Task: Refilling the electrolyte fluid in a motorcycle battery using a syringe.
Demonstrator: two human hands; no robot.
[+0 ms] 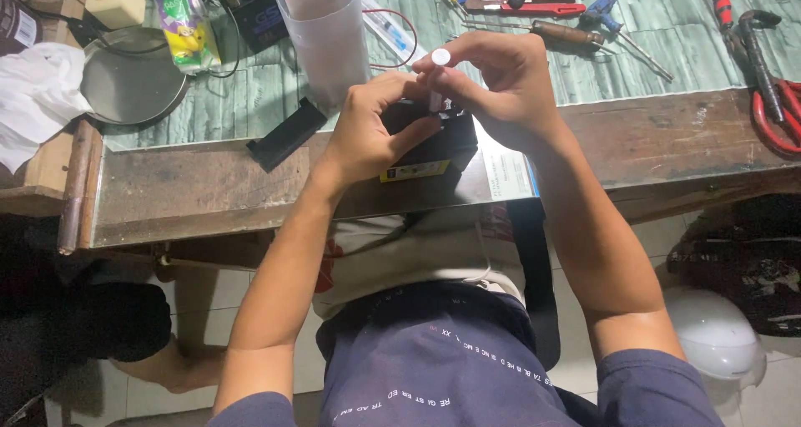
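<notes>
Two hands working a small white piece over a black boxy object at the bench edge.

The left hand (367, 131) is curling closed over the top of the black block (434, 147), thumb pressing its near face, steadying it. The right hand (501, 89) is pinching a small white capped piece (440, 60) between thumb and fingertips, held upright just above the block and touching the left hand's fingers. Just beyond the knuckles a clear plastic container (325, 30) is standing; a black cover strip (286, 133) is lying to the left of the left wrist. The block is sitting at the wooden bench edge (209, 193), so a slipping grip could likely tip it toward the lap, and an elbow nudge could topple the tall container.
</notes>
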